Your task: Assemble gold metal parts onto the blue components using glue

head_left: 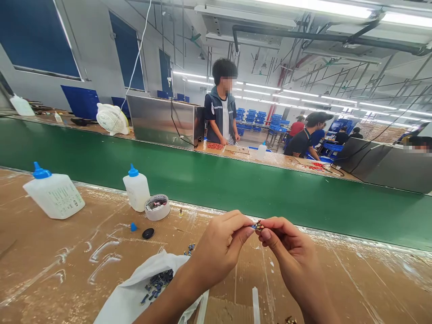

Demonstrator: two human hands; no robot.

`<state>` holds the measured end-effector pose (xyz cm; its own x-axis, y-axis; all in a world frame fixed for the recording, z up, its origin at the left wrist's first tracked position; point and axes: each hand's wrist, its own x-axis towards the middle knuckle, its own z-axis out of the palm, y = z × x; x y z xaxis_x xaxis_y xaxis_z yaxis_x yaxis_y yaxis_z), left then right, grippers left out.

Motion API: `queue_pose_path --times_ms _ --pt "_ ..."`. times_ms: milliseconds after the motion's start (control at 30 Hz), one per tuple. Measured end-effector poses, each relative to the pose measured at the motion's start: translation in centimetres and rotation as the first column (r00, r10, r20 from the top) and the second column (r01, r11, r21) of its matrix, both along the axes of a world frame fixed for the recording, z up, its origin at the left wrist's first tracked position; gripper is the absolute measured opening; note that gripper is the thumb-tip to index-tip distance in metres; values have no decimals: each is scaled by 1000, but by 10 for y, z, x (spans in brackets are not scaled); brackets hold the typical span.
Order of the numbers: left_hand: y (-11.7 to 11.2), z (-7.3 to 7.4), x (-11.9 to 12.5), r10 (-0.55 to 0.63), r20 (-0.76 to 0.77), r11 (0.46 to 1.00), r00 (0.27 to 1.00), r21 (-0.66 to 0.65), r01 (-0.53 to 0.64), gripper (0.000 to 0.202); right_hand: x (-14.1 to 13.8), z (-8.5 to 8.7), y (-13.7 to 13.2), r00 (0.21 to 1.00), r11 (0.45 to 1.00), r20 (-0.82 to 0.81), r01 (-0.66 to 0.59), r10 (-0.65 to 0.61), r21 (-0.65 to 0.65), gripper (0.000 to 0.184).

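My left hand (221, 245) and my right hand (286, 252) meet above the brown cardboard-covered bench (67, 270). Their fingertips pinch one tiny part (258, 226) with a blue and a brass-coloured end between them. Below my left forearm lies a white plastic bag (135, 292) open at the top, with several small blue parts (157, 283) inside. A few more blue parts (191, 248) lie loose on the bench beside the bag.
Two white bottles with blue caps (54, 193) (137, 189), a small white round tub (157, 207), a black cap (148, 233) and a blue cap (133, 227) stand at the left. A green conveyor belt (216, 180) runs behind. Across it a person (221, 112) stands; others sit further right.
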<state>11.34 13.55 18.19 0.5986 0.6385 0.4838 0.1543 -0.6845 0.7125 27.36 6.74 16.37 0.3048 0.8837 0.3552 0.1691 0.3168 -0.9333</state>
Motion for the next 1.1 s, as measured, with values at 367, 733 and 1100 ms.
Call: queue_pose_path --times_ms 367,733,1100 --pt "3 3 -1 -256 318 656 913 -637 406 37 4 -7 -1 997 998 82 8 -14 64 23" --pt "9 -7 2 -285 521 167 805 -800 576 35 2 -4 0 991 996 109 -84 82 15 20" --pt "-5 -4 9 -226 281 755 933 -554 350 45 3 -3 3 995 996 36 -89 88 8 19"
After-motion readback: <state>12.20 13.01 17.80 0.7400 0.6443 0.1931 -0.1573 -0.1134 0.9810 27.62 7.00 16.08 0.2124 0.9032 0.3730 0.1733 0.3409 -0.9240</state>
